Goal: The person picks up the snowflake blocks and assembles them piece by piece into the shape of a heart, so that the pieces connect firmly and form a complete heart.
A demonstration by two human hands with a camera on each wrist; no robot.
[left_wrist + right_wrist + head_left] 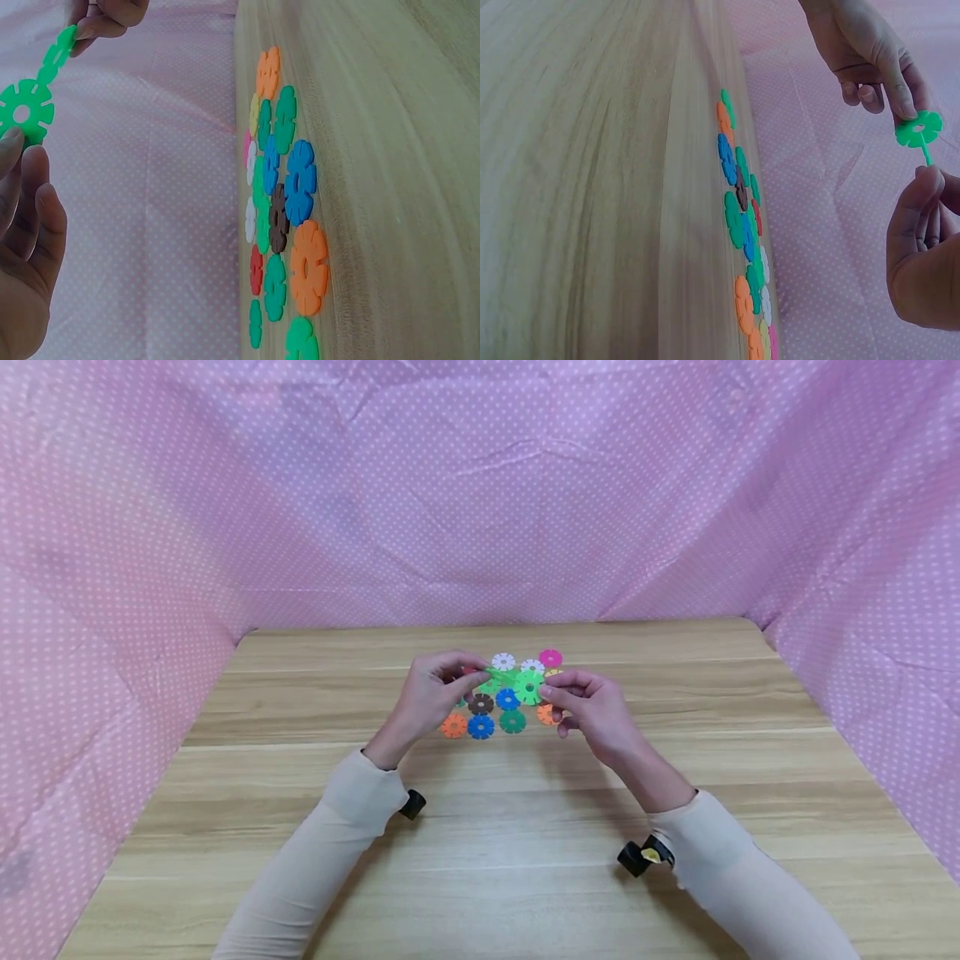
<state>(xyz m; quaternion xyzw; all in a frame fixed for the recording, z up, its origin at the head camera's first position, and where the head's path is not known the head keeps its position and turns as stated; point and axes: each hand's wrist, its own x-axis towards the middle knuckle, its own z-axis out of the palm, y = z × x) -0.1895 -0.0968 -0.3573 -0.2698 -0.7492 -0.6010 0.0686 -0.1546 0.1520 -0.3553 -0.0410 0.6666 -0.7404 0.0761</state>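
Note:
Two light green notched discs are slotted together at an angle and held up over the table between both hands. My left hand (438,689) pinches the left disc (45,112) at its edge with thumb and fingers. With thumb and index finger, my right hand (592,710) grips the rim of the right disc (522,695). In the right wrist view, this second disc is seen edge-on, a thin strip (926,154) meeting the other disc (907,135). Below the hands, loose notched discs lie flat, among them a brown disc (481,711) and a blue disc (480,734).
The wooden table (495,860) carries several more discs: a pink disc (551,653), a white disc (503,656), an orange disc (453,732) and a dark green disc (512,729). Pink dotted cloth (480,510) hangs behind and at both sides. Black wrist cameras (633,858) sit under the cuffs.

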